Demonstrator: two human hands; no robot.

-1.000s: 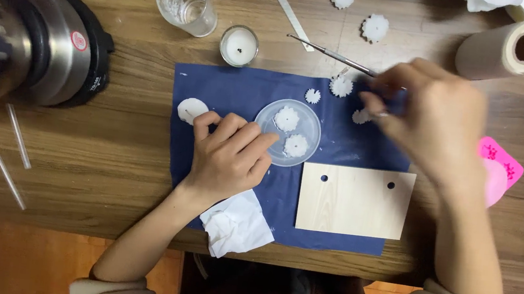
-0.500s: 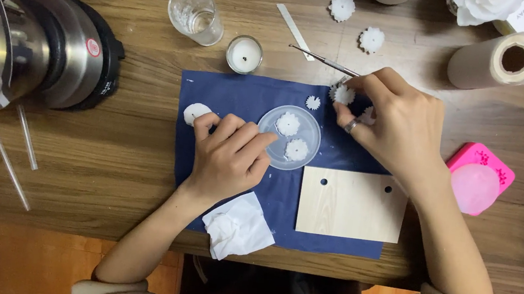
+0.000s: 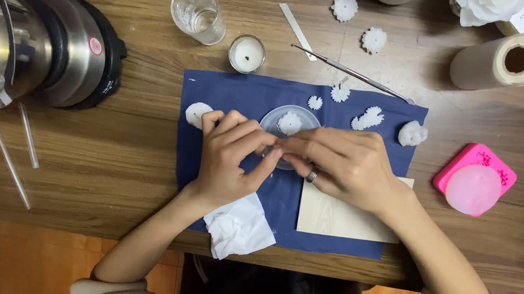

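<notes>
On a blue cloth (image 3: 242, 90) stands a small clear round dish (image 3: 278, 117) with a white flower-shaped piece (image 3: 290, 123) in it. My left hand (image 3: 228, 160) and my right hand (image 3: 347, 166) meet over the dish's near rim, fingertips touching each other. Whatever lies between the fingertips is hidden. The right hand wears a ring and covers part of a pale wooden plate (image 3: 345, 220). More white flower pieces (image 3: 369, 118) lie on the cloth beyond the right hand. A thin metal tool (image 3: 354, 75) lies loose at the cloth's far edge.
A steel kettle on a black base (image 3: 39, 46) stands at the left, with clear rods (image 3: 11, 153) beside it. A glass (image 3: 198, 14), a tealight (image 3: 246, 53), a paper roll (image 3: 501, 62), a pink mould (image 3: 474, 182) and a crumpled tissue (image 3: 241, 226) lie around.
My right hand has left the far right of the cloth and come to the dish. My left hand has lifted off the cloth and curled its fingers toward the right hand's.
</notes>
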